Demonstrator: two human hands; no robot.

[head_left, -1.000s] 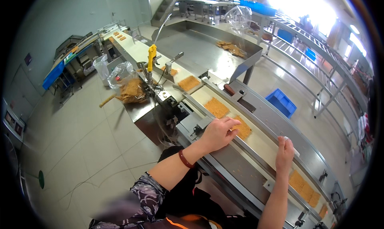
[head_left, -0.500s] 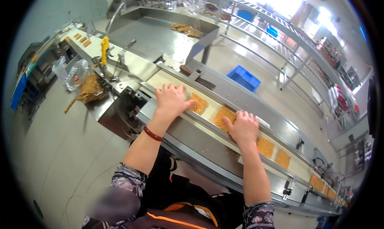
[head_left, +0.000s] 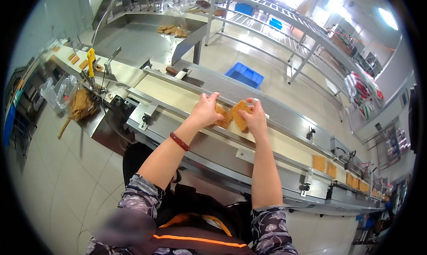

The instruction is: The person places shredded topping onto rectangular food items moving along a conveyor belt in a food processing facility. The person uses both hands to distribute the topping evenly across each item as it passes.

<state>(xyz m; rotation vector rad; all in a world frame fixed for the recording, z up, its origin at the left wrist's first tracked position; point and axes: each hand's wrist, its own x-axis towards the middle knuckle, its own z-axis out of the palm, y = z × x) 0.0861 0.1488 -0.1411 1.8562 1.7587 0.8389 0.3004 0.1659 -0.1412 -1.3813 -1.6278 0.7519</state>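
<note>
Over a cream conveyor belt [head_left: 275, 138], my left hand [head_left: 206, 111] pinches a golden, grainy-looking square slab [head_left: 224, 117] by its left side. A second golden slab [head_left: 239, 114], tilted up, is gripped in my right hand [head_left: 255, 120] between the thumb and fingers. The two slabs are side by side, nearly touching; my fingers cover their outer edges. Farther down the belt to the right lie more slabs of the same kind, the nearest a square slab [head_left: 319, 163].
Metal rails [head_left: 284, 126] border the belt. Beyond it stand a steel tray table [head_left: 133, 37] with brown pieces and a blue crate [head_left: 244, 74] on the floor. At left are a yellow-handled tool [head_left: 91, 61] and a bag of brown pieces [head_left: 81, 104]. A roller rack [head_left: 271, 14] stands behind.
Both hands have come closer together, and the slabs near them are now gripped and raised. The other slabs have moved right along the belt. The whole view has shifted.
</note>
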